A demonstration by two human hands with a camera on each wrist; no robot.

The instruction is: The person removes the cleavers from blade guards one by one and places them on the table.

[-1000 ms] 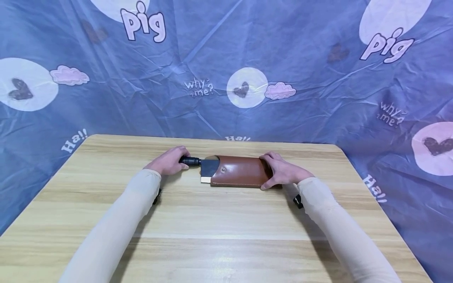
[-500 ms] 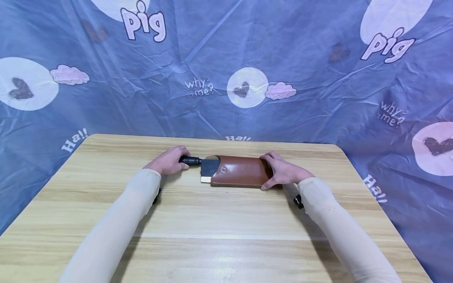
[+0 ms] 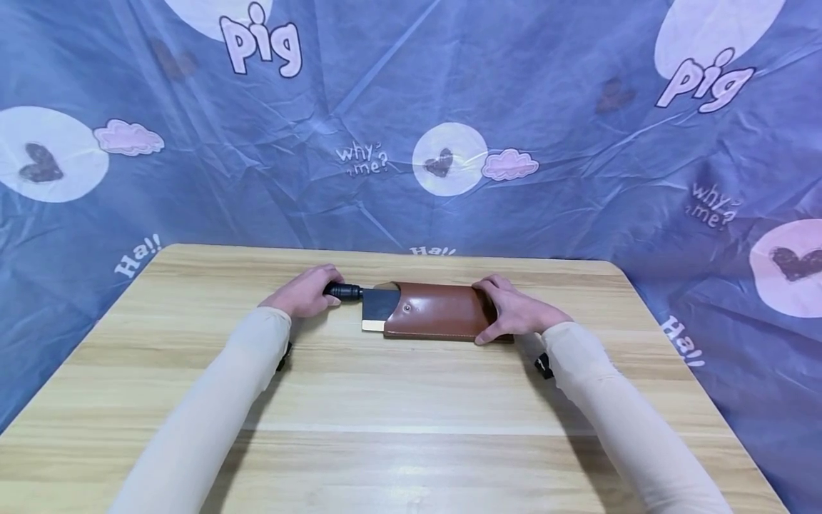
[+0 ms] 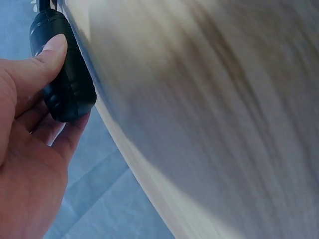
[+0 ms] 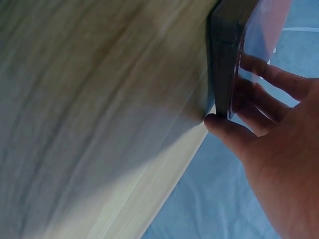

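Note:
A cleaver lies near the far side of the table, its dark blade (image 3: 377, 305) mostly hidden inside a brown leather sheath (image 3: 439, 312). Only a strip of blade with a pale cutting edge shows at the sheath's left mouth. My left hand (image 3: 307, 292) grips the black ridged handle (image 4: 75, 89), thumb laid along it in the left wrist view. At the opposite end, my right hand (image 3: 519, 312) holds the closed end of the sheath, fingers spread over its top and thumb at the near edge. The right wrist view shows the thumb at the sheath's dark side (image 5: 225, 55).
The wood-grain table (image 3: 385, 407) stretches toward me under both forearms. Behind it hangs a blue printed cloth (image 3: 308, 193), close to the table's far edge. A dark wrist device (image 3: 543, 365) shows under the right sleeve.
My left hand has shifted very slightly left with the cleaver handle, and a little more blade shows out of the sheath. My right hand stays almost in place on the sheath.

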